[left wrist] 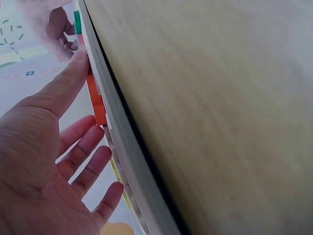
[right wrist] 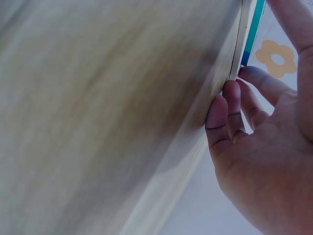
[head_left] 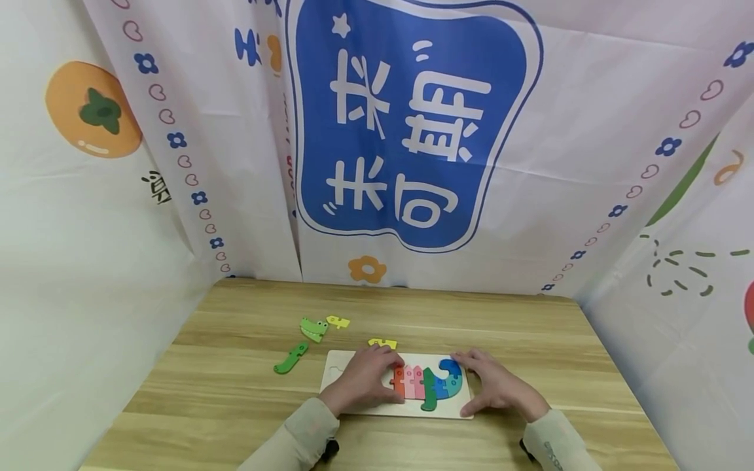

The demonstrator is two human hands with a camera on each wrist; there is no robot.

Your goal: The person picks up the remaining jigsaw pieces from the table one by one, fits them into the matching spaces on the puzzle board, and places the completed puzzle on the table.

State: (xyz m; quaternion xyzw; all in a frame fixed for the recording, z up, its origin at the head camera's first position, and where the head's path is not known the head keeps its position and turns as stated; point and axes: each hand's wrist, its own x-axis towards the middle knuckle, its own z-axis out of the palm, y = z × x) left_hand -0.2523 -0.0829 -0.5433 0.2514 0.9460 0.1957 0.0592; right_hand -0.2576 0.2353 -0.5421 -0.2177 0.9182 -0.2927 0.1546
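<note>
On the table lies a pale wooden puzzle board [head_left: 383, 409] with orange [head_left: 398, 382], pink [head_left: 410, 382], green [head_left: 430, 390] and blue [head_left: 450, 367] pieces on it. The left hand [head_left: 362, 381] is over the board's left part, its thumb and index finger at the two ends of the orange piece. In the left wrist view the orange piece [left wrist: 96, 100] shows between thumb and index finger, the other fingers spread. The right hand [head_left: 499, 384] holds the board's right end, thumb at the near corner and fingers at the far one; in the right wrist view its fingertips [right wrist: 217, 111] are by the board's edge.
Left of the board, a green crocodile head piece [head_left: 313, 330] and a long green piece [head_left: 291, 358] lie on the wooden table [head_left: 235, 366]. One yellow piece [head_left: 338, 322] is beside the head, another [head_left: 383, 343] behind the board. Printed cloth [head_left: 259, 163] surrounds the table.
</note>
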